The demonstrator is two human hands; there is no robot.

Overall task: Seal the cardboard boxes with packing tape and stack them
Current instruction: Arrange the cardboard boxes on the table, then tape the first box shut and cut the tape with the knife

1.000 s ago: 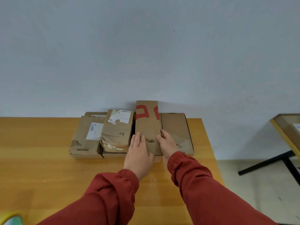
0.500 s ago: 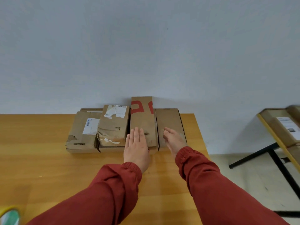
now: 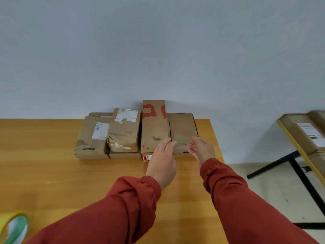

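Note:
Several brown cardboard boxes lie side by side against the wall on the wooden table [image 3: 52,173]. From the left: a box with a white label [image 3: 91,138], a crumpled box [image 3: 124,132], a long box with red print [image 3: 153,127] and a plain box [image 3: 182,129]. My left hand [image 3: 162,159] hovers with straight fingers in front of the seam between the red-print box and the plain box. My right hand [image 3: 202,150] is open at the plain box's near right corner; contact cannot be told. Both hands hold nothing.
A roll of tape [image 3: 13,226] with a green core shows at the bottom left corner. The table's right edge runs just past the plain box. To the right stands another table [image 3: 299,155] with dark legs and labelled boxes [image 3: 306,132] on it.
Both hands have left the red-print box and moved right toward the plain box. The view has shifted to the right.

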